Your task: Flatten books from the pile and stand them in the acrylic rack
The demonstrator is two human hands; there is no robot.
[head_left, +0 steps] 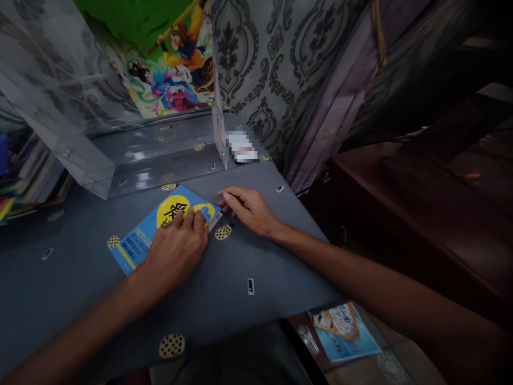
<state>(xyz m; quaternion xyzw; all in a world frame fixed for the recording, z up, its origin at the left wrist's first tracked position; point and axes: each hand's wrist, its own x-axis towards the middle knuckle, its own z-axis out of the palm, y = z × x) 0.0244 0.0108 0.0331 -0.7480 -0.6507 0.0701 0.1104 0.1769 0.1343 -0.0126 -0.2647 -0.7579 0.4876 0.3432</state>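
A blue book [138, 235] with yellow ovals and dark characters on its cover lies at a slant on the dark grey table covering. My left hand [176, 243] rests flat on the cover, its fingers stretched over the lower right part and hiding some of the print. Just right of the book's right corner is my right hand [249, 208], its fingers loosely bent with nothing visible between them. Its fingertips are close to that corner; I cannot tell whether they touch it. A strip of pale page edge shows beneath the cover there.
A clear acrylic stand [100, 171] is at the table's back, with a colourful picture [172, 69] behind it. Stacked books [40, 171] lie at left. A blurred white item [242, 147] sits beside the stand. Below the table's right edge lies another blue book [348, 342].
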